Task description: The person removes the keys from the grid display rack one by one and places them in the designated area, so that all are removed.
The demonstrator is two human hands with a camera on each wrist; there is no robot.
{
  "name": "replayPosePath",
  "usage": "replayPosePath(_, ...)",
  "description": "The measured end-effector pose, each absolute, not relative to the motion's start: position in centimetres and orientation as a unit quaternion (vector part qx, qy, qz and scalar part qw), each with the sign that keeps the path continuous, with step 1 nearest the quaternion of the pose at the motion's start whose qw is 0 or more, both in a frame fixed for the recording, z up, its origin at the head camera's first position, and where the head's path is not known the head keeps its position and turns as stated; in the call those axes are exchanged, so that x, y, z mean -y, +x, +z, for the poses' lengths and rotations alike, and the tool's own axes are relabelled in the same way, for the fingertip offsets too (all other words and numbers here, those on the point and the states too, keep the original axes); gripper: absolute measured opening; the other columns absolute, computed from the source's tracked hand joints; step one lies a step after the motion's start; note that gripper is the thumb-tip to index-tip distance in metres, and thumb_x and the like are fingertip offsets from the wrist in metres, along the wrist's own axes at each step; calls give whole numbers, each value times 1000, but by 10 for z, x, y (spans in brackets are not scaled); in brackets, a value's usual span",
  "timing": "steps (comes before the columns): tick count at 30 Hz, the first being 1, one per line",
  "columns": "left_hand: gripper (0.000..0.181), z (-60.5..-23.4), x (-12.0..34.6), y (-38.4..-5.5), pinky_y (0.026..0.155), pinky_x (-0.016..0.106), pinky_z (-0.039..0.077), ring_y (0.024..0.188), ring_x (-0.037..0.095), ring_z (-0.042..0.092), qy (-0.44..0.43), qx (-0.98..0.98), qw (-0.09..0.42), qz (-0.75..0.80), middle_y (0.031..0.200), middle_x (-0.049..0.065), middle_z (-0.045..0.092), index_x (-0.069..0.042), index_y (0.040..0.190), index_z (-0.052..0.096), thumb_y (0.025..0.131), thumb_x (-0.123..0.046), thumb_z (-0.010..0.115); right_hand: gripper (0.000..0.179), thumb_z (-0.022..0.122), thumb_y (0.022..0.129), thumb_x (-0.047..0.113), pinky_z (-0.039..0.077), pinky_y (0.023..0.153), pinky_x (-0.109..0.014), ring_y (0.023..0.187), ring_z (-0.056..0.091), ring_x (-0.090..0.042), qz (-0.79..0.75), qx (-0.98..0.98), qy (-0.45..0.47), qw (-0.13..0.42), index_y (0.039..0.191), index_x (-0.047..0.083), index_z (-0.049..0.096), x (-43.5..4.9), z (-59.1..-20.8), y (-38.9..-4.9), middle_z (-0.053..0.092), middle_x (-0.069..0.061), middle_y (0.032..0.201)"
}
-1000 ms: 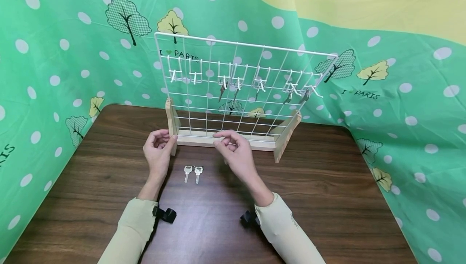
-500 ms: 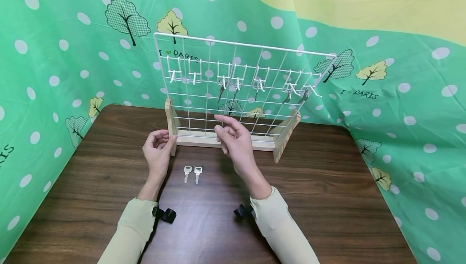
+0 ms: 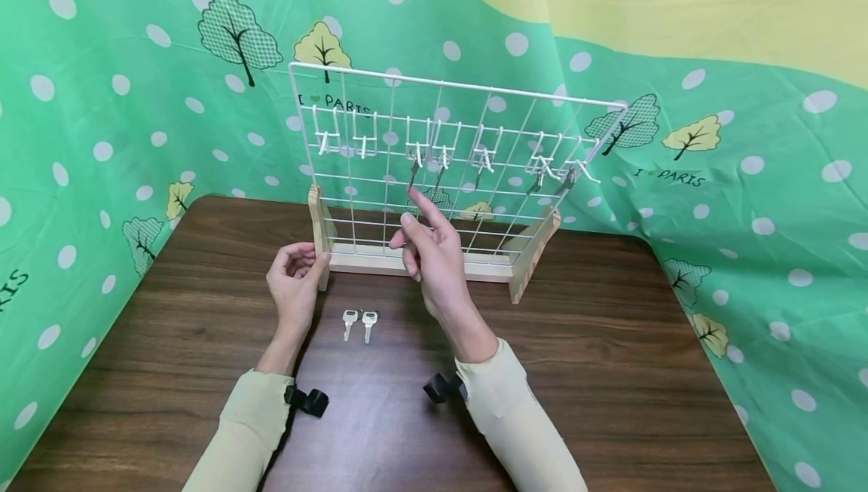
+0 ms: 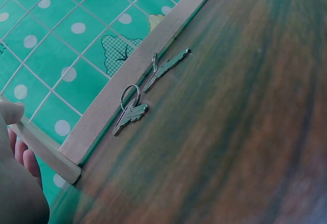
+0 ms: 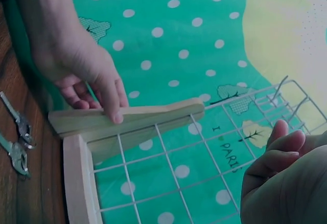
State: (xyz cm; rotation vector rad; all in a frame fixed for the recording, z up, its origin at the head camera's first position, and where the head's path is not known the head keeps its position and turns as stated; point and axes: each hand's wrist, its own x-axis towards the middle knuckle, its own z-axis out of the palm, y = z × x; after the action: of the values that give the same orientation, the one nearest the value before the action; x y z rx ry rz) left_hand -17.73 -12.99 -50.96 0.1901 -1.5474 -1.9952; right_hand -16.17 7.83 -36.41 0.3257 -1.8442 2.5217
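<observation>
A white wire grid rack (image 3: 400, 77) stands in wooden feet on the brown table. My left hand (image 3: 294, 281) grips its left wooden side (image 3: 315, 217), the thumb lying on the near face in the right wrist view. My right hand (image 3: 437, 258) is raised before the grid, holding nothing. Its index finger points up, with the tip right at the lower end of a hanging key (image 3: 414, 172); the other fingers are loosely bent. Two silver keys, a left one (image 3: 349, 319) and a right one (image 3: 369, 320), lie on the table, each on a small ring in the left wrist view.
White hooks line the grid; the two leftmost, including this hook (image 3: 364, 144), carry no key. More keys, such as this key (image 3: 568, 179), hang toward the right. A green dotted cloth (image 3: 136, 85) surrounds the table (image 3: 610, 341) at the back and sides.
My right hand has risen from the lower bar of the rack toward the leftmost hanging key, its index finger straightening upward. My left hand and the two keys on the table stay put.
</observation>
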Motion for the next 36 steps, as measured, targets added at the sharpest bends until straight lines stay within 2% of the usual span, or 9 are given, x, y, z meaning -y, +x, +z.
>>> replayPosePath(6, 33, -511, 130, -178, 71, 16, 53, 83, 9, 65, 72, 580, 302, -753, 91, -3, 71, 20, 114, 67, 87, 12, 85, 50, 52, 117, 12, 31, 43, -17, 45, 43, -2, 813, 571, 115, 6, 167, 6, 47, -74, -359, -162, 67, 5, 72)
replayPosePath(10, 32, -511, 131, -179, 71, 16, 53, 83, 9, 64, 73, 579, 303, -753, 91, -4, 71, 20, 113, 67, 88, 13, 84, 44, 50, 119, 13, 31, 43, -17, 46, 43, -2, 818, 565, 104, 22, 161, 4, 54, -68, -356, -162, 64, 5, 72)
replayPosePath(16, 31, -510, 130, -179, 72, 16, 53, 83, 9, 64, 74, 577, 302, -755, 91, -4, 71, 20, 113, 67, 87, 13, 84, 37, 51, 119, 14, 32, 43, -14, 46, 42, -2, 828, 552, 89, 45, 152, 0, 60, -64, -353, -165, 60, 4, 71)
replayPosePath(27, 31, -510, 130, -178, 71, 16, 53, 83, 9, 65, 75, 576, 302, -756, 90, -3, 71, 19, 112, 68, 86, 14, 84, 36, 53, 118, 13, 31, 42, -14, 42, 38, -2, 838, 535, 80, 63, 149, -2, 62, -64, -348, -170, 56, 5, 66)
replayPosePath(31, 31, -511, 130, -178, 71, 16, 53, 83, 9, 65, 75, 578, 302, -754, 91, -3, 71, 18, 112, 68, 86, 14, 84, 31, 50, 120, 17, 30, 42, -13, 43, 39, -1, 861, 502, 61, 62, 140, 1, 66, -63, -345, -171, 54, 6, 67)
replayPosePath(36, 31, -510, 129, -178, 71, 16, 53, 83, 9, 65, 72, 579, 302, -754, 91, -4, 71, 19, 113, 67, 87, 14, 84, 18, 54, 118, 16, 29, 42, -12, 43, 39, 0, 882, 466, 31, 61, 117, 10, 70, -62, -342, -171, 53, 7, 66)
